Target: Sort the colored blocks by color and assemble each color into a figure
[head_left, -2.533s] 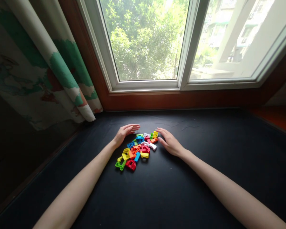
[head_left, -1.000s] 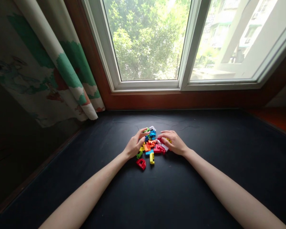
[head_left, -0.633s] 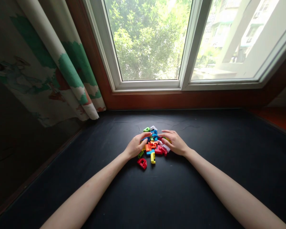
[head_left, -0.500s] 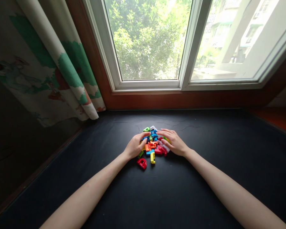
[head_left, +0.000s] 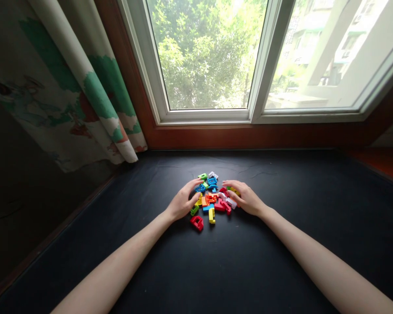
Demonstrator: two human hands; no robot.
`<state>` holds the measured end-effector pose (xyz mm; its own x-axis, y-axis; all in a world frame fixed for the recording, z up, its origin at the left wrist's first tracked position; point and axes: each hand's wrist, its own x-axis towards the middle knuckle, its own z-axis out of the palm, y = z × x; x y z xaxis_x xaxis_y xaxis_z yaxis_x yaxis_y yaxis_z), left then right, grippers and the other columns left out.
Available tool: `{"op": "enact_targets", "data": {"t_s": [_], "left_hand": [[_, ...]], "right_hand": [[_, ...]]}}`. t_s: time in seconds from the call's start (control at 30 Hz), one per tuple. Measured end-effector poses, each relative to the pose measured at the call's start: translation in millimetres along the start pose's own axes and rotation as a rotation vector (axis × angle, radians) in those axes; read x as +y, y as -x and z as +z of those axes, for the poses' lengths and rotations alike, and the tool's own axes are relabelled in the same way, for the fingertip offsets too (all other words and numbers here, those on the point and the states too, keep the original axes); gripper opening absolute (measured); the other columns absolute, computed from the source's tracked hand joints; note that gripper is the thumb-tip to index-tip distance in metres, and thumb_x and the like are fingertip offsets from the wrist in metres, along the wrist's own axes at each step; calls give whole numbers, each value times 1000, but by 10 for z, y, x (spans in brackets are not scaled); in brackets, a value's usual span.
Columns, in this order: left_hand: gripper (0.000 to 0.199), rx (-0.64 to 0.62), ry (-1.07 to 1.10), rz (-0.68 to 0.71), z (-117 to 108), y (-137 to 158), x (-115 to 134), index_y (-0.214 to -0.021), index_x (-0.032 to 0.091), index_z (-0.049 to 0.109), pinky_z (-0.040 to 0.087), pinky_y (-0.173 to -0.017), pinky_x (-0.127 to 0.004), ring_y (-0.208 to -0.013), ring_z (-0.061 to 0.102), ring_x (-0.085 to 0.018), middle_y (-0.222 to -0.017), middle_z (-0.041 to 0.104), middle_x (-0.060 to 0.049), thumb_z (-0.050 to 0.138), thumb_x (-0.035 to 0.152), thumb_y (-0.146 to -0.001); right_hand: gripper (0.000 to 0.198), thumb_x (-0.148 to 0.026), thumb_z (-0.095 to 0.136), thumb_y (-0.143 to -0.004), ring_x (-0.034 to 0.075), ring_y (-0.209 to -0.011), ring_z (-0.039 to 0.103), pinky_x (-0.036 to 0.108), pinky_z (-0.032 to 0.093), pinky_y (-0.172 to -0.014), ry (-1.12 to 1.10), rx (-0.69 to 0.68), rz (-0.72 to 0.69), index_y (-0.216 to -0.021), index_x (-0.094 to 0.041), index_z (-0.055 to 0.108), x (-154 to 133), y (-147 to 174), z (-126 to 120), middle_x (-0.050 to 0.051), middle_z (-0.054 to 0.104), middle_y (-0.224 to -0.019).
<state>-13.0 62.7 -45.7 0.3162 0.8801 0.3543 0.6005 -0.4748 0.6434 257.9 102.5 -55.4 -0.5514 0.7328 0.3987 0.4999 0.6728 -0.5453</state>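
A loose heap of small plastic toy pieces lies between my hands. Orange pieces [head_left: 209, 199] sit mid-heap, with blue pieces [head_left: 212, 180] behind them. At the near side are a red piece [head_left: 197, 223] and a yellow piece [head_left: 212, 216]. My left hand [head_left: 184, 199] curves round the heap's left edge, fingers apart, beside a green piece [head_left: 194, 210]. On the other side, my right hand [head_left: 247, 198] is open too, its fingers over or next to white pieces [head_left: 231, 202] and a yellow-green one. Whether the fingertips touch any piece, I cannot tell.
The pieces rest on a black tabletop [head_left: 190, 270]. A white-framed window [head_left: 209, 117] with a brown wooden sill [head_left: 203, 137] stands behind it. At the left hangs a patterned curtain [head_left: 108, 104], its lower edge reaching the table's back corner.
My hands have drawn apart, the right one moving rightward and the left slightly left. More of the heap's middle and back now shows. The view has shifted slightly.
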Motion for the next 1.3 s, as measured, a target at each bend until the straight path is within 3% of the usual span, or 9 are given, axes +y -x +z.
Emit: {"op": "enact_targets", "data": {"t_s": [0.13,0.27,0.43,0.67,1.0,1.3], "left_hand": [[56,-115,-132,64,-13,62,32,-138,19,49,35,-114,-47,-139,40,-31,-149,45,-15,58,43,-88],[64,-154,-196,97,16,70,46,-139,20,47,35,-114,-48,-138,41,-31,-148,46,-15,67,44,-82],[61,-151,-214,54,50,53,40,-138,20,48,36,-114,-48,-138,42,-30,-148,46,-16,66,41,-84],[54,-70,-176,76,67,55,2,-134,22,52,38,-112,-48,-136,45,-29,-145,49,-15,67,38,-85],[41,-53,-176,121,31,61,46,-121,23,59,41,-109,-48,-132,49,-30,-140,52,-13,69,34,-84],[30,-47,-128,168,51,56,29,-112,21,55,42,-108,-47,-130,50,-28,-132,58,-14,66,28,-85]], "right_hand": [[35,-31,49,-93,24,-121,58,43,46,-103,-30,-17,27,-126,-24,59,-35,70,-1,8,62,-130],[37,-22,49,-90,23,-114,61,41,48,-101,-46,18,60,-125,-23,59,-39,121,18,8,65,-125],[35,-23,47,-91,23,-117,60,41,47,-102,-25,52,103,-124,-21,58,-30,134,12,10,64,-126],[41,-40,56,-91,29,-137,41,50,35,-109,92,-80,-75,-131,-28,56,-114,127,-45,9,53,-142],[42,-20,47,-88,26,-135,43,47,35,-109,68,-81,-71,-129,-24,56,-129,130,-57,9,55,-140],[47,-16,46,-82,27,-132,46,48,35,-110,11,-14,-1,-127,-23,58,-35,122,-33,9,57,-137]]}}
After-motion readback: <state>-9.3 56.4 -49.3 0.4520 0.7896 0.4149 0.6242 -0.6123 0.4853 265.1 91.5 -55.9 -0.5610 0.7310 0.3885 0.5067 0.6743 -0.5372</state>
